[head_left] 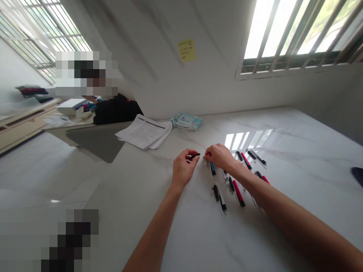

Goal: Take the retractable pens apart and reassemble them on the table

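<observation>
Between the thumb and fingers of my left hand (183, 168) is a small black pen part (194, 155), pointing right. My right hand (219, 155) is just to its right, fingertips pinched together low over the table; whatever they hold is too small to make out. Under that hand lies a teal and black pen barrel (212, 168) beside a thin white refill. Closer to me are a white and black barrel (222, 198) and a red and black barrel (238, 193), each with a short black piece beside it. My right forearm hides part of the other pen parts.
More pen parts, including a red barrel (246, 160), lie beyond my right forearm. A wipes pack (187, 121) and stacked printed sheets (144, 132) are at the back of the marble-patterned table (187, 234). A yellow note (186, 50) sticks to the wall. Another person (116, 109) is at the left.
</observation>
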The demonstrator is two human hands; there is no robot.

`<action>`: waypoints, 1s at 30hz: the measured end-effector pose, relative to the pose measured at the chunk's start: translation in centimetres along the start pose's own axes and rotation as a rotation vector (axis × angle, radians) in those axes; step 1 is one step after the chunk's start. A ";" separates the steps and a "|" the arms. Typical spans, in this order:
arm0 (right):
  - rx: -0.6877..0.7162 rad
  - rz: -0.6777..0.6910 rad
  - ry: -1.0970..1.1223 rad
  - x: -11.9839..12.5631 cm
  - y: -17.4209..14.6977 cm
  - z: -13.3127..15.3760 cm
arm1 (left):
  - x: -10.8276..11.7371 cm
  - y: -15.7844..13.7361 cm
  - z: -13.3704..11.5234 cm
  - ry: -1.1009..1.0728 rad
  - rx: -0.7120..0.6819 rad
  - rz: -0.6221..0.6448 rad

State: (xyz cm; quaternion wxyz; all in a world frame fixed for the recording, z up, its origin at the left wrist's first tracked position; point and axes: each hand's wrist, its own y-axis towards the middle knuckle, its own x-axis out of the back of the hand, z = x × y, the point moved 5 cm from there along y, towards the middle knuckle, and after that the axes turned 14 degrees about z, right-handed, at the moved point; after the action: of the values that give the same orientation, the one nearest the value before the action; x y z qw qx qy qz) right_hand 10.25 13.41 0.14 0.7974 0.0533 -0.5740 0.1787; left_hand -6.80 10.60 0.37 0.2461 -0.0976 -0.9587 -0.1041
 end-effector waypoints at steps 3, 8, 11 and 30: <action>0.039 -0.057 0.051 0.8 -0.3 0.1 | 0.0 0.0 0.0 -0.007 0.001 -0.005; 0.089 -0.172 0.508 2.1 -2.6 -1.5 | -0.1 -0.2 -0.5 0.014 -0.016 -0.009; 0.118 -0.185 0.784 1.6 -4.7 -3.2 | -0.7 -0.4 -1.4 0.057 -0.089 0.028; 0.218 -0.189 1.151 -1.4 -6.9 -3.6 | -3.2 -1.5 -3.8 0.144 -0.248 0.154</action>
State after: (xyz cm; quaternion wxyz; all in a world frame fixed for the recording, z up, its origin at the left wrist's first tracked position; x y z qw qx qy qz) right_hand 15.52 7.75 -1.58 0.9828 0.0802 -0.0204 0.1652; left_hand -2.72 7.83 1.81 0.3075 -0.1927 -0.9081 -0.2091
